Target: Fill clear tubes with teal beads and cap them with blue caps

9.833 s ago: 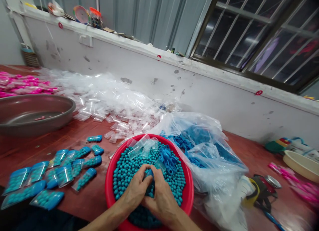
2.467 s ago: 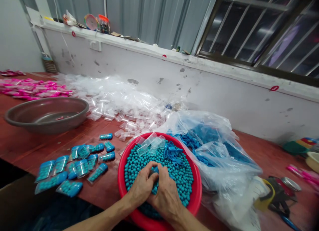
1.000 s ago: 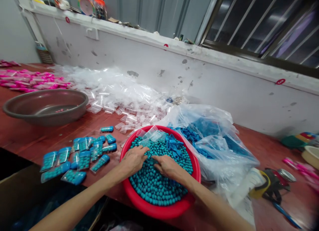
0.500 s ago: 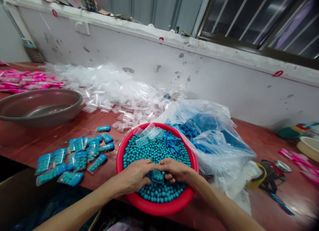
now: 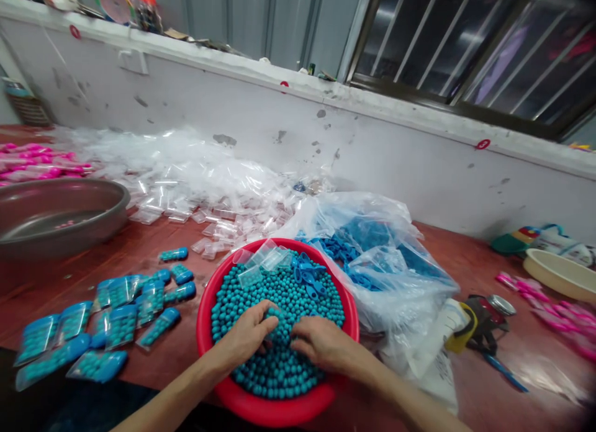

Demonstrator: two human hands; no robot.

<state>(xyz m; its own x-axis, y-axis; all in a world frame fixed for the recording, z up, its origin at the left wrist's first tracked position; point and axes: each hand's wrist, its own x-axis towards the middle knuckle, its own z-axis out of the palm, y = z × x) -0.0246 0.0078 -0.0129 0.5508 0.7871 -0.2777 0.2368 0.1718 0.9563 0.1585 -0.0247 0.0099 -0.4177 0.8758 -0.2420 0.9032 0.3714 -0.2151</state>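
Both my hands are over a red basin (image 5: 203, 320) full of round teal beads (image 5: 279, 376). My left hand (image 5: 249, 333) is closed, with thumb and forefinger around what looks like a small clear plastic case with beads in it; the fingers hide most of it. To its right, my right hand (image 5: 321, 342) dips bent, slightly spread fingers into the beads, with no case visible in it. Clear empty cases (image 5: 267, 258) lie on the beads at the basin's back, beside several blue caps (image 5: 310, 277).
Filled cases with blue caps (image 5: 121, 325) lie left of the basin. Behind is a heap of clear cases (image 5: 223, 227). A plastic bag of blue caps (image 5: 386, 252) stands at right, near a tape dispenser (image 5: 465, 326). A grey basin (image 5: 112, 215) sits far left.
My hands were together over the beads and have moved apart, the right one reaching down into the beads. The camera view has shifted, so the scene sits further left.
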